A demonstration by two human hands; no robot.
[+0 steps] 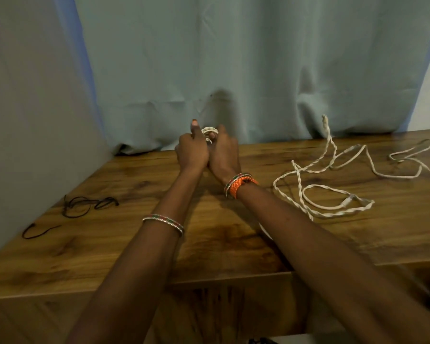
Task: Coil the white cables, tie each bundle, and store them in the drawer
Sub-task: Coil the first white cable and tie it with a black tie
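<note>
Your left hand (pixel 192 151) and right hand (pixel 224 155) meet above the far side of the wooden bench (pixel 159 244), both grips closed on a small coil of white cable (pixel 209 132) held between the fingers. To your right, loose white cables (pixel 333 184) sprawl across the bench, one end leaning against the blue curtain (pixel 233 58). Thin black ties (pixel 85 204) lie well apart on your left, near the bench's edge
</note>
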